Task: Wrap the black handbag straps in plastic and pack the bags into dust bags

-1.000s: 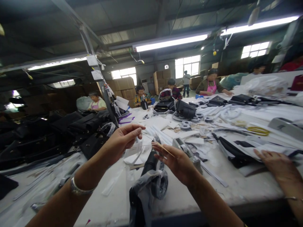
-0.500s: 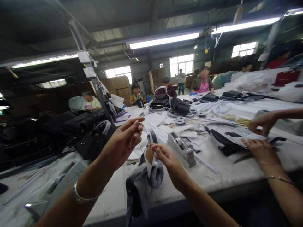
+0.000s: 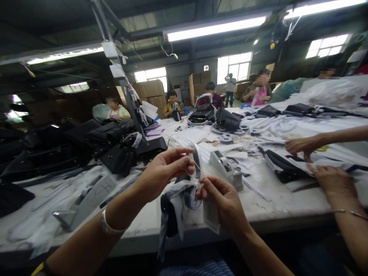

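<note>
My left hand is raised over the table edge with thumb and fingers pinched on a thin clear string. My right hand is just below and to the right, fingers closed on the string's other end and on a pale hang tag that dangles beneath it. Between and under both hands lies a black bag strap wrapped in grey plastic film, draped over the edge of the white table. A silver bracelet is on my left wrist.
A grey tape dispenser stands right of my hands, another lies at the left. Black bags are piled at the left. A co-worker's two hands work on a black strap at the right. Several people sit at the far end.
Both hands have dropped lower and drawn closer together over the wrapped strap. The tag now hangs under my right hand. The co-worker's hands shifted on the right.
</note>
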A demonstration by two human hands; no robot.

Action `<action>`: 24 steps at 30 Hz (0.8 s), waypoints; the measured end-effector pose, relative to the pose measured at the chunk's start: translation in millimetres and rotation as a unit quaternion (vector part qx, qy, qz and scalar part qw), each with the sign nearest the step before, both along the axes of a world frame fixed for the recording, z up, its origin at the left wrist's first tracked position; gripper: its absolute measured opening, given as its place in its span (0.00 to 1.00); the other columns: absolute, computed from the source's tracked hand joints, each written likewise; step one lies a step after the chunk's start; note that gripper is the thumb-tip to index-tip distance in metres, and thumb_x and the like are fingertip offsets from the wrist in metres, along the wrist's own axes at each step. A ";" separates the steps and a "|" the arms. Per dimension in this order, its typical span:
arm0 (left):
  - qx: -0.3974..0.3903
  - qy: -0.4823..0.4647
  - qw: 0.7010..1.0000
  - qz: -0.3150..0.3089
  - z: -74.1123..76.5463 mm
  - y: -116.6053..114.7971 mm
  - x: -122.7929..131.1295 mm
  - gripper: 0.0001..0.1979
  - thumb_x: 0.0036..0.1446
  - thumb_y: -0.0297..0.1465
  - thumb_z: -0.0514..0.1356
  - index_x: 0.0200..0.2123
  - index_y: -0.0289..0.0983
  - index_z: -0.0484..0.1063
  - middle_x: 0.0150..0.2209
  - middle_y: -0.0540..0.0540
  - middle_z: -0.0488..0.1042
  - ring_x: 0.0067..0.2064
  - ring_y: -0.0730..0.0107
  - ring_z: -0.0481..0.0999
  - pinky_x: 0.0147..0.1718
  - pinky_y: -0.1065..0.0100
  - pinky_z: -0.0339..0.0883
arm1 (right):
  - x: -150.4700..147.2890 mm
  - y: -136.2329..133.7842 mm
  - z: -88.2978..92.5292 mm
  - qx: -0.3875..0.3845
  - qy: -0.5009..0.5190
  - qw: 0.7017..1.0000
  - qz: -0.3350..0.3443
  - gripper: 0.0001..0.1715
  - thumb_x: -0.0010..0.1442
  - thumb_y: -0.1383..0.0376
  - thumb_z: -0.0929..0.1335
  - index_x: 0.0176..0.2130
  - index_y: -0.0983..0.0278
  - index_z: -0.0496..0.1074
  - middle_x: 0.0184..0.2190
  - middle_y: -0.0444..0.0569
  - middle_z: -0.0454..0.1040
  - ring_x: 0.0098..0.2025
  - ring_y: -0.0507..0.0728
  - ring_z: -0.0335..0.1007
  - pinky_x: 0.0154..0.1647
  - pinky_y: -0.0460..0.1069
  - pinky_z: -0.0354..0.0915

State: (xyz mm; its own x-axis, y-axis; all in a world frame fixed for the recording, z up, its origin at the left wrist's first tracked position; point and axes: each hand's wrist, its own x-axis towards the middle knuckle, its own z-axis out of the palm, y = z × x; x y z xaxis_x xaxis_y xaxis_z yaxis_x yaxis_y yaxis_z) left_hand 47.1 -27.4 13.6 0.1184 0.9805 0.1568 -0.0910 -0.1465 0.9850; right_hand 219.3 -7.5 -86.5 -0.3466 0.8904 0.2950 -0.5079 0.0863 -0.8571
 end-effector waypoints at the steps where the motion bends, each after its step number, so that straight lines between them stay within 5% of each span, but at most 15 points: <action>1: -0.009 0.038 0.999 0.002 -8.4 -0.3 -6.8 0.17 0.56 0.36 0.68 0.49 0.39 0.76 0.38 0.46 0.79 0.38 0.69 0.79 0.44 0.65 0.73 | 3.9 -0.5 -6.6 -0.010 -0.014 1.000 0.002 0.12 0.62 0.56 0.72 0.38 0.64 0.77 0.22 0.42 0.72 0.29 0.52 0.71 0.34 0.47 0.66; 7: -0.028 0.231 0.970 0.073 -48.3 11.8 -55.2 0.20 0.56 0.45 0.65 0.44 0.35 0.77 0.38 0.43 0.79 0.39 0.65 0.76 0.37 0.67 0.68 | 12.7 1.2 -36.6 -0.019 -0.197 0.980 0.036 0.20 0.61 0.52 0.71 0.30 0.66 0.75 0.21 0.45 0.73 0.25 0.52 0.68 0.30 0.47 0.63; 11: -0.067 0.300 0.951 0.012 -63.5 19.9 -74.0 0.17 0.50 0.43 0.69 0.34 0.34 0.81 0.31 0.45 0.78 0.33 0.67 0.72 0.32 0.69 0.61 | -0.1 4.0 -48.9 0.025 -0.305 0.952 0.009 0.19 0.63 0.53 0.68 0.31 0.65 0.77 0.20 0.45 0.74 0.23 0.54 0.70 0.26 0.47 0.62; 16: -0.082 0.331 0.939 -0.040 -71.2 25.9 -74.4 0.17 0.50 0.44 0.67 0.32 0.34 0.81 0.28 0.47 0.77 0.31 0.68 0.70 0.31 0.70 0.59 | -22.6 3.2 -45.1 0.144 -0.385 0.907 -0.093 0.16 0.64 0.58 0.67 0.29 0.61 0.78 0.21 0.46 0.77 0.24 0.56 0.73 0.29 0.48 0.61; 24: -0.098 0.342 0.930 -0.086 -70.8 31.5 -78.0 0.12 0.47 0.38 0.68 0.28 0.34 0.82 0.21 0.51 0.72 0.27 0.71 0.65 0.29 0.69 0.55 | -44.5 3.4 -33.5 0.300 -0.551 0.738 -0.250 0.16 0.65 0.62 0.64 0.31 0.59 0.79 0.25 0.52 0.80 0.26 0.59 0.75 0.27 0.50 0.50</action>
